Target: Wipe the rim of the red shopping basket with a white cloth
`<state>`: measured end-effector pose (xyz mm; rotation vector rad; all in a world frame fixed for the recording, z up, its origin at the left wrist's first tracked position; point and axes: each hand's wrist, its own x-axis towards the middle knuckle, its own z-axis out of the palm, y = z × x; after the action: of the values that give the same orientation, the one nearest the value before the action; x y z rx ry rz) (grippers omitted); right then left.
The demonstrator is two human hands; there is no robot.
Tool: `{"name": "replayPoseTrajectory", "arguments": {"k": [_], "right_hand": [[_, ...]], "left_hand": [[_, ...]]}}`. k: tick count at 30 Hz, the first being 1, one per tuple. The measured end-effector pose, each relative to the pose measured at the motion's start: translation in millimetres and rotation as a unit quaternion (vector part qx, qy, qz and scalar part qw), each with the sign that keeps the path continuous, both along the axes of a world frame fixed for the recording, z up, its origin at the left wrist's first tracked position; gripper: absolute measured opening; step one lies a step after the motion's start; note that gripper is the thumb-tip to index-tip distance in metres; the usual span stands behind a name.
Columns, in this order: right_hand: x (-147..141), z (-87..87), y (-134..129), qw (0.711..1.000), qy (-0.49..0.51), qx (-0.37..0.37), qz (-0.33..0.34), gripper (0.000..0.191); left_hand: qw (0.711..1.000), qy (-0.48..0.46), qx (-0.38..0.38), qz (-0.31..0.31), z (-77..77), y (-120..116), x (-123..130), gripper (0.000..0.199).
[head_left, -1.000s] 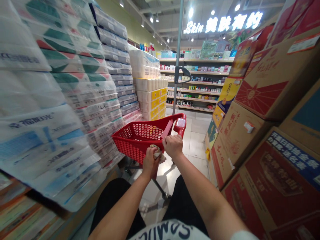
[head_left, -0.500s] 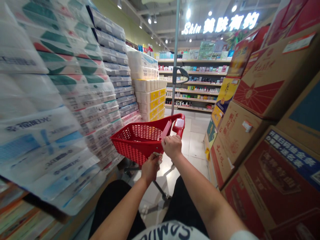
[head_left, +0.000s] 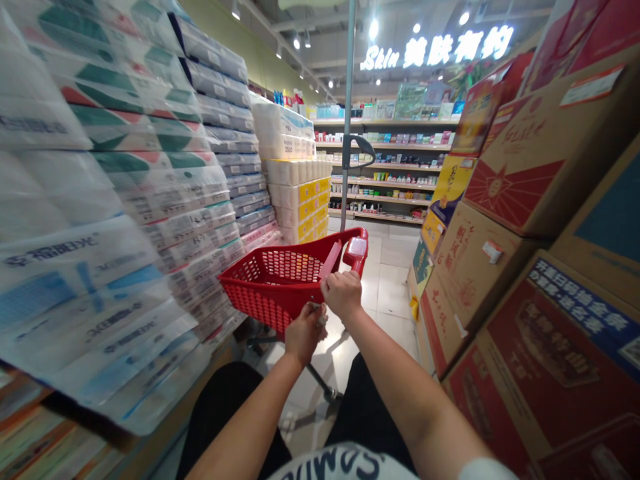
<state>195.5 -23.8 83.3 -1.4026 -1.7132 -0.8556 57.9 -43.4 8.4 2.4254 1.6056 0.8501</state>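
Note:
A red plastic shopping cart with perforated basket sides stands in front of me, on grey legs with wheels. My right hand is closed round its red handle at the near side. Just below and to the left, my left hand is closed on a small crumpled cloth, pale and patterned, close to the basket's near wall. Whether it is cloth or paper is hard to make out. The part of the basket floor in sight shows no goods.
Tall stacks of wrapped tissue packs line the left side. Cardboard cartons are piled on the right. A grey pole with a looped handle rises beyond the cart, before stocked shelves. Pale floor tiles run between.
My left hand has risen slightly and shifted right with the crumpled cloth. My right hand stays on the cart handle; the view has moved very slightly.

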Motion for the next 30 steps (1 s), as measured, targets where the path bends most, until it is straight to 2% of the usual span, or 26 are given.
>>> {"name": "replayPoseTrajectory", "arguments": {"k": [4, 10, 15, 20, 26, 30], "right_hand": [[0, -0.5, 0, 1.000, 0.000, -0.008, 0.000, 0.026], [0, -0.3, 0, 1.000, -0.011, -0.005, 0.000, 0.028], [0, -0.8, 0, 1.000, -0.012, -0.012, 0.000, 0.027], [0, -0.4, -1, 1.000, -0.009, 0.001, 0.005, 0.024], [0, 0.0, -3, 1.000, -0.003, 0.008, 0.011, 0.025], [0, -0.2, -3, 1.000, -0.007, 0.014, 0.006, 0.026]], "left_hand": [[0.999, 0.031, 0.019, -0.009, 7.5, 0, 6, 0.037], [1.000, 0.016, -0.019, 0.005, 0.3, -3, 0, 0.034], [1.000, 0.021, 0.023, -0.005, 7.2, -1, 2, 0.037], [0.999, 0.029, -0.021, -0.011, 6.0, -2, -3, 0.031], [0.999, 0.024, 0.023, -0.018, 15.3, -3, -1, 0.032], [0.999, 0.043, -0.005, -0.029, 11.5, -4, -3, 0.030]]}}
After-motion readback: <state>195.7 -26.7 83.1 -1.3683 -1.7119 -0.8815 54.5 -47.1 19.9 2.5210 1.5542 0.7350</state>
